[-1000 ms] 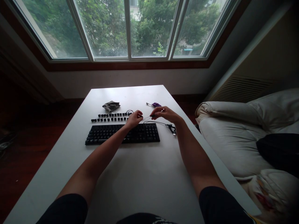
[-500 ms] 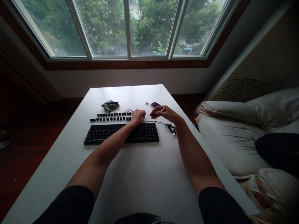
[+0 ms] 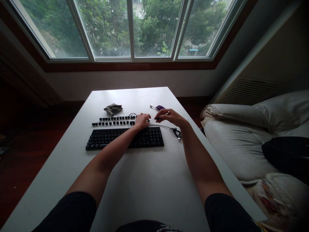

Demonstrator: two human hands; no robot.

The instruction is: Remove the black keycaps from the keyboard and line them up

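Note:
My left hand [image 3: 142, 121] is over the back edge of the black keyboard [image 3: 107, 138], its fingers closed on a small black keycap [image 3: 148, 120]. Facing it, my right hand [image 3: 171, 117] pinches the dark handle of a wire keycap puller [image 3: 157, 119], whose thin wires reach left towards the keycap. Whether the wires still grip the keycap is too small to tell. Behind the keyboard, black keycaps [image 3: 113, 123] stand in two rows, whose right ends run up to my left hand. My left forearm hides part of the keyboard's keys.
A crumpled grey cloth [image 3: 113, 109] lies towards the back of the white table [image 3: 149, 180]. Further right are a purple bundle with a pale-tipped stick [image 3: 159, 107] and a coiled black USB cable [image 3: 177, 132]. Right of the table stands a pale sofa [image 3: 231, 145].
Both hands stay almost in place, holding the keycap and the puller. The whole view has shifted very slightly; the things on the table look unmoved.

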